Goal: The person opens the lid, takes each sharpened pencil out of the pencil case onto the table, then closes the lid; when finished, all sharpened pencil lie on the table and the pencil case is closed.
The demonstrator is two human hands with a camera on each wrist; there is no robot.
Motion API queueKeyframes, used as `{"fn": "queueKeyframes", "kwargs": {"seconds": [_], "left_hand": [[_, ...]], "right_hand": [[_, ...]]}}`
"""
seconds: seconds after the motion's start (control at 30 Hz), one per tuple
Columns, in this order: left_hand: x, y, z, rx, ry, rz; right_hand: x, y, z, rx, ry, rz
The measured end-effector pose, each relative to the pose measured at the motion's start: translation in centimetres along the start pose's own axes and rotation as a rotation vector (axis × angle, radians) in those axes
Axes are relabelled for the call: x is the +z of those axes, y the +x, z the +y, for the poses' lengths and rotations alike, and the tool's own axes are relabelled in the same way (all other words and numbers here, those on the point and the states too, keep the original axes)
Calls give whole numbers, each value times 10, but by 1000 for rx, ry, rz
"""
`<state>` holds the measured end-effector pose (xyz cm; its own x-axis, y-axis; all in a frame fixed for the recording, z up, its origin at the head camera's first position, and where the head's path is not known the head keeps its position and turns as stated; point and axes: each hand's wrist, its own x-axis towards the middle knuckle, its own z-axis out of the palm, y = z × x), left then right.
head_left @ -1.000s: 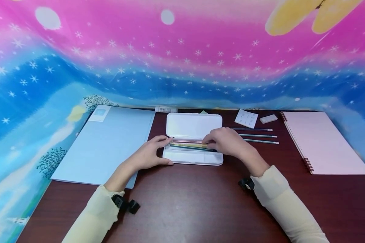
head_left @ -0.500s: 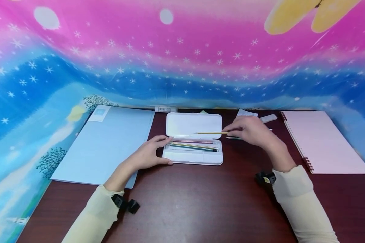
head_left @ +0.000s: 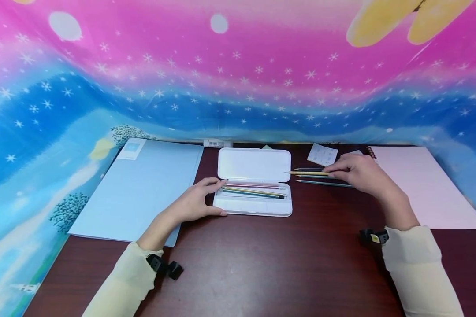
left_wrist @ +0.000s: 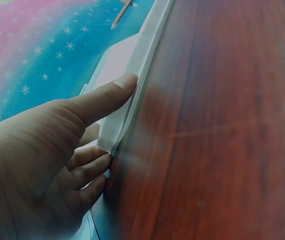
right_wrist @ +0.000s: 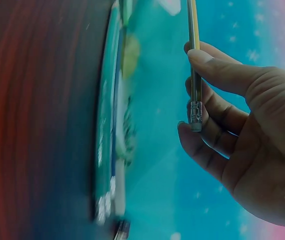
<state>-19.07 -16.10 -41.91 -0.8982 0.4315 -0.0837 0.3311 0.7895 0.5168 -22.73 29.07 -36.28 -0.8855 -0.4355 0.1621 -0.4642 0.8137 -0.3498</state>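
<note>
My left hand [head_left: 194, 200] grips the left end of an open white pencil case [head_left: 275, 207]. In the left wrist view its thumb [left_wrist: 107, 97] presses the front wall while the other fingers bend around the end. Several pencils [head_left: 254, 192] lie in the case's tray, one striped yellow and green. To the right, my right hand [head_left: 361, 174] pinches a yellow pencil [head_left: 307, 173] near its eraser end, point toward the case. The right wrist view shows this pencil [right_wrist: 192, 30] raised between thumb and fingertips. Below it a dark pencil [head_left: 307, 169] and two green pencils [head_left: 321, 182] lie side by side on the table.
A light blue folder [head_left: 143, 189] lies at left, partly under the left forearm. The pink spiral notebook [head_left: 428, 189] is at right. Along the back are a white tube [head_left: 218, 143], a paper square [head_left: 322, 154] and an eraser [head_left: 356, 152] mostly behind the right hand.
My right hand has taken the yellow pencil out of the case and carried it rightward over the pencils on the table. The left hand has stayed on the case.
</note>
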Motion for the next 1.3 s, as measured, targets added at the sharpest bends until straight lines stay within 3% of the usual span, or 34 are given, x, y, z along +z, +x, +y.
{"fn": "queueKeyframes", "kwargs": {"seconds": [0.27, 0.53, 0.77, 1.1, 1.3], "left_hand": [[0, 0, 0, -2, -8, -10], [0, 0, -2, -1, 2, -5], [1, 1, -2, 6, -2, -8], [0, 1, -1, 10, -3, -2], [1, 1, 0, 12, 10, 1]], "right_hand": [[0, -20, 30, 128, 14, -81], [5, -33, 51, 162, 8, -129], [6, -34, 52, 185, 44, -167], [11, -27, 51, 178, -36, -214], [11, -20, 48, 243, -71, -226]]}}
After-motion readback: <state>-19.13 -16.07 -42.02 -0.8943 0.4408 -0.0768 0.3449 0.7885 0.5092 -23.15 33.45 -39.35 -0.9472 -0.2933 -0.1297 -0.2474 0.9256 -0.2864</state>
